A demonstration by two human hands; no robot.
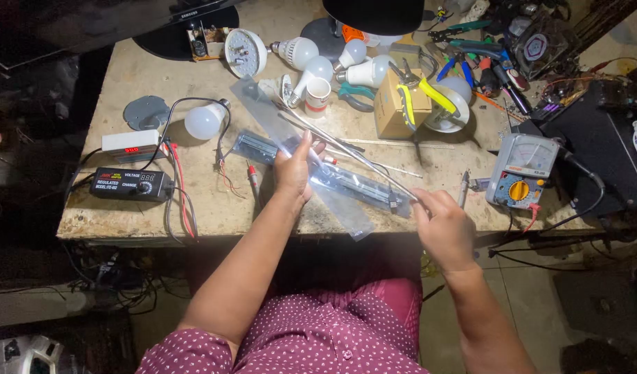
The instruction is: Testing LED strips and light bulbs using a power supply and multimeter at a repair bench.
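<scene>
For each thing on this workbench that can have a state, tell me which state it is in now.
Left hand: gripping the clear plastic sleeve, lifted off the stone bench.
Right hand: pinching one end of the thin metal strip.
Black power adapter: display lit.
White round bulb: lying unlit beside the wires.
Yellow-handled pliers: lying on the cardboard box.
Grey analogue meter: lying face up.

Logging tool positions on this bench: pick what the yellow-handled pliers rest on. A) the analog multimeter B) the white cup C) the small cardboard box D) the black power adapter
C: the yellow-handled pliers lie across the top of the small cardboard box, well apart from the multimeter near the bench's right edge.
</scene>
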